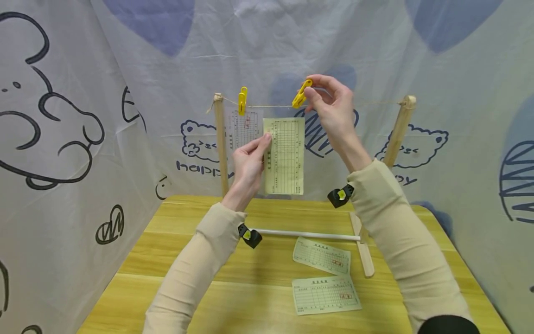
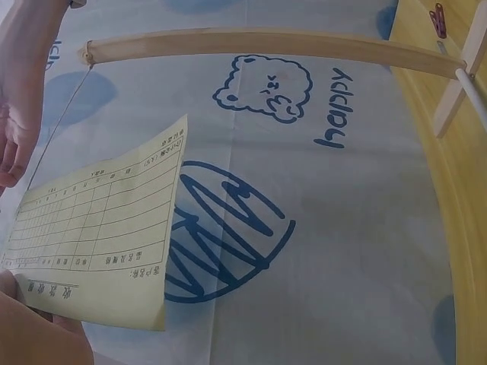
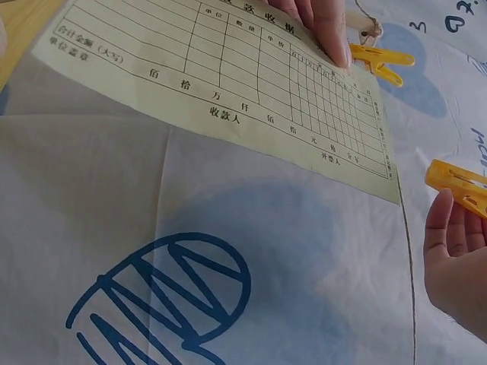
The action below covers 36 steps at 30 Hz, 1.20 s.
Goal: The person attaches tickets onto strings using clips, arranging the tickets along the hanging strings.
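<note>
A: Where is the rectangular yellow-green printed paper slip [image 1: 287, 160]?
B: Upright above the worktop [image 1: 167, 250], near its far edge. The left hand [image 1: 248, 164] pinches the slip's left side; the right hand [image 1: 333, 105] pinches a yellow plastic clothespin [image 1: 302, 94].
A: Handling?
B: Probably light, limp, easily creased; hold by the edges.

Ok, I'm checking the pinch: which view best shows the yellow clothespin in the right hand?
Head view: the yellow clothespin appears nearly whole, pinched in the right hand. Right wrist shows it larger but cut off by the frame edge; left wrist doesn't show it.
</note>
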Motion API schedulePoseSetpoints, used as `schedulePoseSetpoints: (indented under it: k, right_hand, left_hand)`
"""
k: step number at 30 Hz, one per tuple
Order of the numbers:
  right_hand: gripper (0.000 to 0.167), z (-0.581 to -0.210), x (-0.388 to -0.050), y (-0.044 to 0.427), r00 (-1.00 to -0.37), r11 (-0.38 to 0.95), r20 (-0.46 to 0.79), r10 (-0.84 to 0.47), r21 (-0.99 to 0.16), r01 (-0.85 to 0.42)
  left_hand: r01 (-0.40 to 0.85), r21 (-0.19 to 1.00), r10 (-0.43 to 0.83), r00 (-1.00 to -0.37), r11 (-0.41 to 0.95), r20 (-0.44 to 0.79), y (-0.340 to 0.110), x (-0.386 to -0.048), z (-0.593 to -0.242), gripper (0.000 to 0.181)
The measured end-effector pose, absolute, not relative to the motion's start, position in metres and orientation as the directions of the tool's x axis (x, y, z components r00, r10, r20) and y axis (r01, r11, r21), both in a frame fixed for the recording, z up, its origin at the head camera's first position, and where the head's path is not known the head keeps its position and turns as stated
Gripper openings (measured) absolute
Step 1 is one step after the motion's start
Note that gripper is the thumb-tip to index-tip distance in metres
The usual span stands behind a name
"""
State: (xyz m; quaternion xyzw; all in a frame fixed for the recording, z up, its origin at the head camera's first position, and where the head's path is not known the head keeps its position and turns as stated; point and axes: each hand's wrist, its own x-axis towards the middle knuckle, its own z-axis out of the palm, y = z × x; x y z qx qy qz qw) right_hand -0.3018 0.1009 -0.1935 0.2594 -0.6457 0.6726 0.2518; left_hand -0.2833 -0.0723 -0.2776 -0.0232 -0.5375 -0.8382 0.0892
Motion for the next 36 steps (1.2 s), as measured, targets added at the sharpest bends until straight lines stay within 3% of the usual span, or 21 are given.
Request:
schedulePoseSetpoints:
  k: [19,36]
  right_hand:
    - [0.018,-0.186,-0.308,0.092,-0.796,-0.036,0.604,0.052,-0.795,-0.605]
    - [0.015,-0.179,-0.315,0.084,-0.793,0.029,0.603,0.088,-0.797,-0.603]
  left_hand:
    - [0.172,0.894,-0.147,-0.982,-0.414,0.121,-0.069,-0.289,-0.274,0.028]
    - [0.169,0.896,-0.146,-0.982,-0.410,0.119,-0.068,-0.291,-0.270,0.028]
